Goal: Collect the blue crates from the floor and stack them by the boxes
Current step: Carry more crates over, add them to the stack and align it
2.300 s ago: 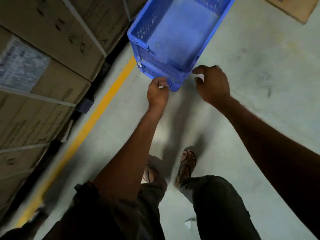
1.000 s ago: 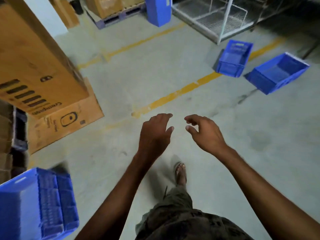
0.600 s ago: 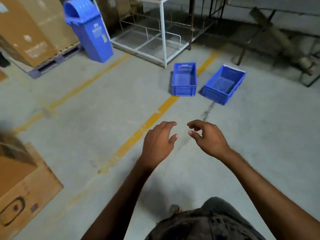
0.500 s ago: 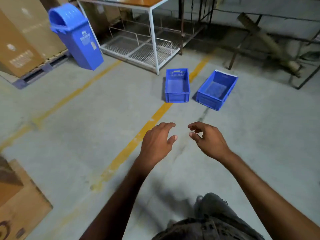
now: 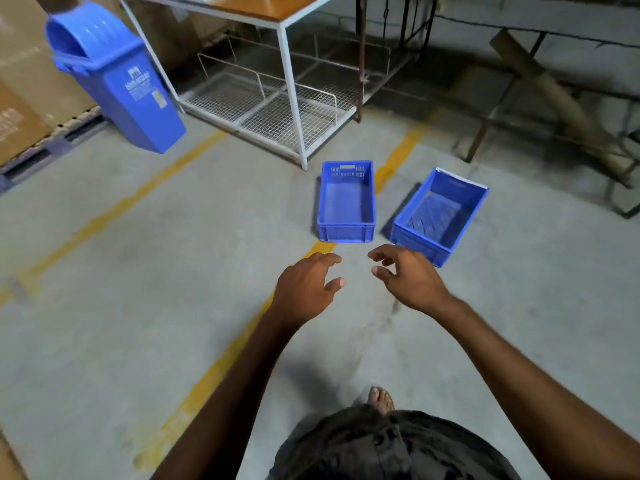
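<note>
Head cam shows two blue crates, one (image 5: 346,202) beside the other (image 5: 440,216), waiting on the floor (image 5: 138,306), while my left hand (image 5: 306,289) and right hand (image 5: 408,278) hover with fingers loose and empty, so neither's collected yet.

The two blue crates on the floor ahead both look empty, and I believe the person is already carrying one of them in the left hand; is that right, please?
Not quite. The head view shows both blue crates empty on the floor, but the left hand carries nothing: it is open and bare, as is the right hand, both short of the crates.
</note>
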`<state>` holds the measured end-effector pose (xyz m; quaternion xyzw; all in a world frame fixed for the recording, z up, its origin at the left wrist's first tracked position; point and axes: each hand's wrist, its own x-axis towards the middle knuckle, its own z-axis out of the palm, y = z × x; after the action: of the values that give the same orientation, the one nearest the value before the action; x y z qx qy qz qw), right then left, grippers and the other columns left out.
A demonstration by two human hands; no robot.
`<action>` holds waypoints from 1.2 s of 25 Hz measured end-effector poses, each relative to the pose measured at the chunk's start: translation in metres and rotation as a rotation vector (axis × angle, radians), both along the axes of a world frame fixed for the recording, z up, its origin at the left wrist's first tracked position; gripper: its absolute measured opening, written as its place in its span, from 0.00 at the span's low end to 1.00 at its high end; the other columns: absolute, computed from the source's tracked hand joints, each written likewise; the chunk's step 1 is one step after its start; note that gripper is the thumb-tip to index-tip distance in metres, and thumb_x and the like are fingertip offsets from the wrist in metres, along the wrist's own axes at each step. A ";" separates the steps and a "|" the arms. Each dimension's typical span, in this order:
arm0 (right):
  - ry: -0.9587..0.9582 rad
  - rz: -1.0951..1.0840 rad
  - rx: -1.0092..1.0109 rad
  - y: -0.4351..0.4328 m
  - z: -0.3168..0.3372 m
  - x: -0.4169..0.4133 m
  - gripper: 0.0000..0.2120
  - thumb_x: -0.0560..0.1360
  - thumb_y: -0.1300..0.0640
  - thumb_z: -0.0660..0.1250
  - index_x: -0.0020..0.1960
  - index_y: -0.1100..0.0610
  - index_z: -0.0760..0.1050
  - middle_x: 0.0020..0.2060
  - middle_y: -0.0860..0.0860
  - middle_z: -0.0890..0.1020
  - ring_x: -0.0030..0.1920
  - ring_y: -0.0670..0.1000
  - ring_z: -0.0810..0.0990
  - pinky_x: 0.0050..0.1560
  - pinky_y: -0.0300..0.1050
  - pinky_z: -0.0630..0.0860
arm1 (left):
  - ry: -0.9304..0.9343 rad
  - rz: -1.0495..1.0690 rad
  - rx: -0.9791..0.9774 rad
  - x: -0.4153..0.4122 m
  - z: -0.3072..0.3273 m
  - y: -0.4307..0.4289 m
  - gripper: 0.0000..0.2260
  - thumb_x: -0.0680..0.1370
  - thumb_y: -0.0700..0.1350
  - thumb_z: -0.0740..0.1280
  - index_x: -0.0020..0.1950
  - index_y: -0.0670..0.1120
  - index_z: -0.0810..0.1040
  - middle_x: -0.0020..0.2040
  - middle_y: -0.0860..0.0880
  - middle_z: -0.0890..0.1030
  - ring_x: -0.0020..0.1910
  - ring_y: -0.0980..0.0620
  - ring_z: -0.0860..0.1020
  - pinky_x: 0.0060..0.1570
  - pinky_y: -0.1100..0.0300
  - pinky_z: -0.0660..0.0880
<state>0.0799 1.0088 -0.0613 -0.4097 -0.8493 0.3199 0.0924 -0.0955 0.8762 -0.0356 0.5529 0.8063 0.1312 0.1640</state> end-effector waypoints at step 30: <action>-0.576 0.260 -0.102 0.489 -0.610 -0.331 0.34 0.76 0.56 0.70 0.77 0.57 0.60 0.75 0.55 0.65 0.74 0.60 0.63 0.70 0.58 0.66 | -0.697 0.451 -0.281 -0.254 -0.548 0.471 0.21 0.78 0.51 0.70 0.70 0.54 0.72 0.64 0.54 0.78 0.61 0.52 0.77 0.62 0.48 0.75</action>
<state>-0.2515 1.4973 -0.6714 -0.3755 -0.8686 0.2420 -0.2144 -0.3496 1.3476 -0.5835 0.2582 0.8133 0.2315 0.4672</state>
